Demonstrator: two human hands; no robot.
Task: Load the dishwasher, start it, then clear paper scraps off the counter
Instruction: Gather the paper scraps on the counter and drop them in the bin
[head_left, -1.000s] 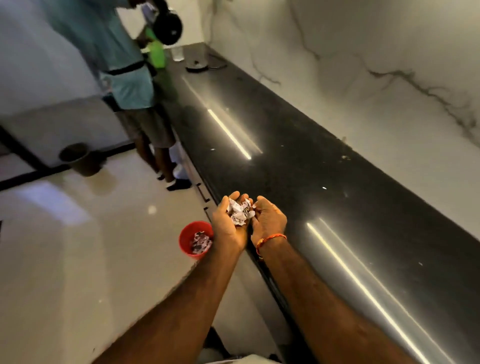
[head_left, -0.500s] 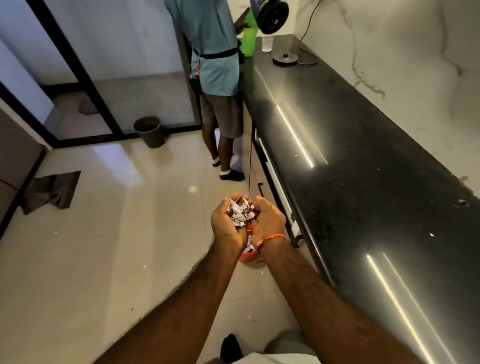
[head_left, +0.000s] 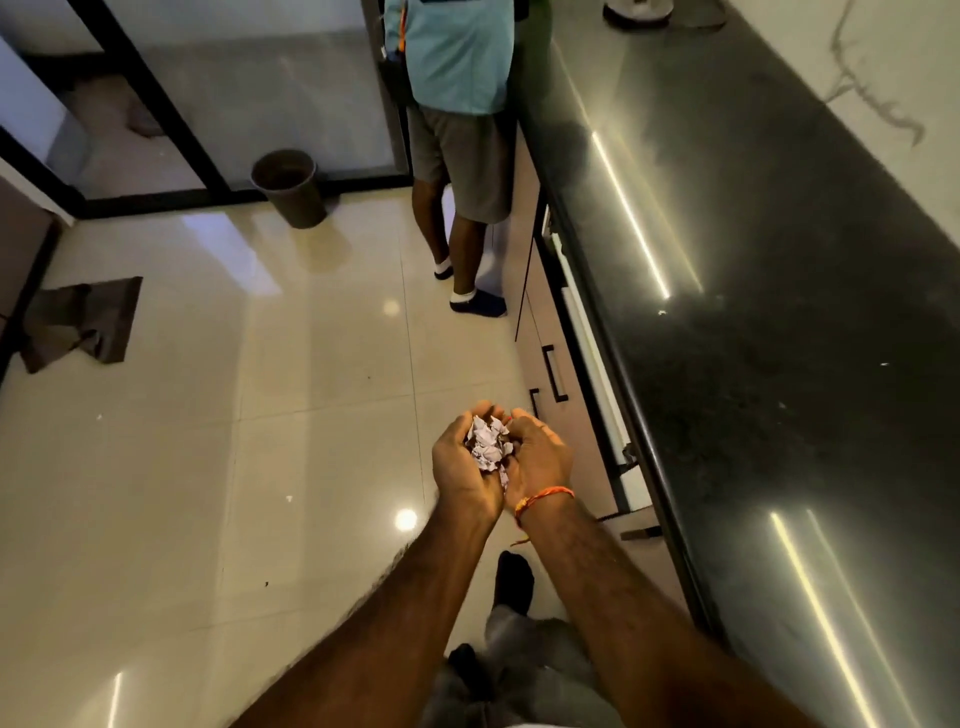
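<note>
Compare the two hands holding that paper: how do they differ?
The right hand wears an orange thread at its wrist; the left hand has a bare wrist. The right hand is on the side toward the dark counter, the left on the side toward the open floor. Both are cupped together around the crumpled paper scraps, sharing one grip over the floor, off the counter.
</note>
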